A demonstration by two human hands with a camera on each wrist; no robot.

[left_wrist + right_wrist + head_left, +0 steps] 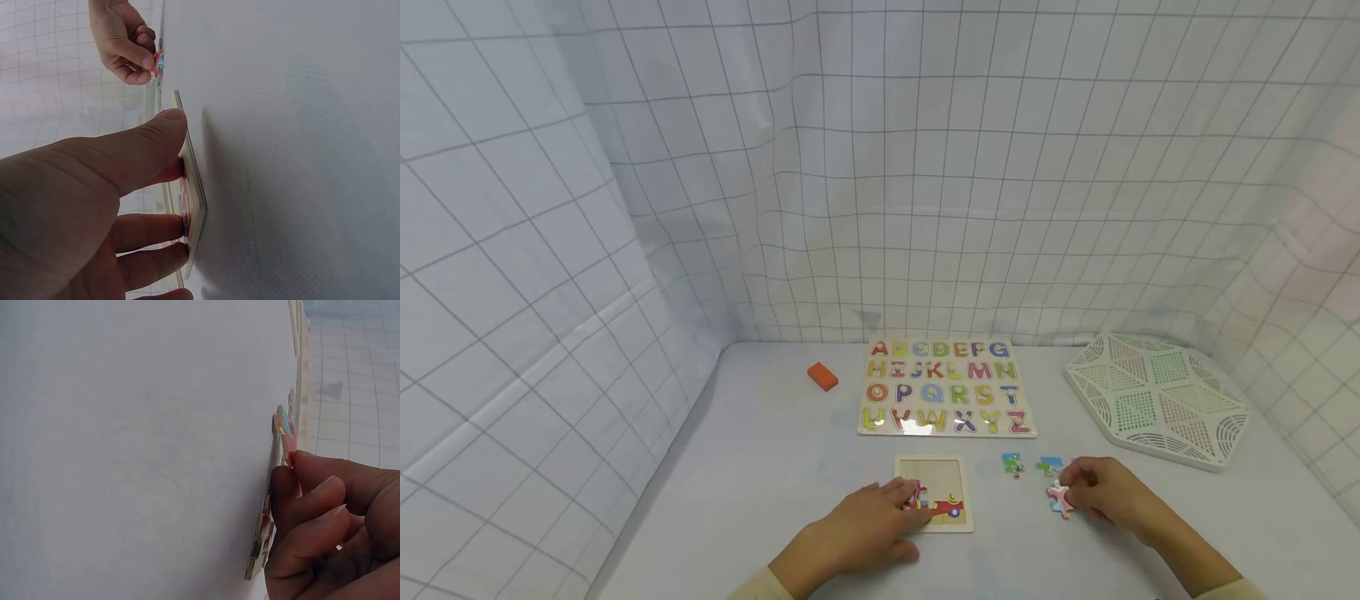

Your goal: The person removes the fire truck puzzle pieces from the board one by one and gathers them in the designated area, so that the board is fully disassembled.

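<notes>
My left hand lies over the lower left of a small wooden puzzle board, its fingertips touching the red puzzle pieces set in there. In the left wrist view, the thumb is at the board's edge. A red piece with a blue wheel fills part of the board's bottom; the wood above it is bare. To the right, my right hand pinches a pink and light-blue jigsaw piece between thumb and finger, tilted in the right wrist view. Under those fingers another puzzle piece shows edge-on.
Two green and blue jigsaw pieces lie between the hands, the right one close to my right fingers. Behind stands an alphabet board full of colored letters. A white patterned hexagonal panel lies far right, an orange block back left.
</notes>
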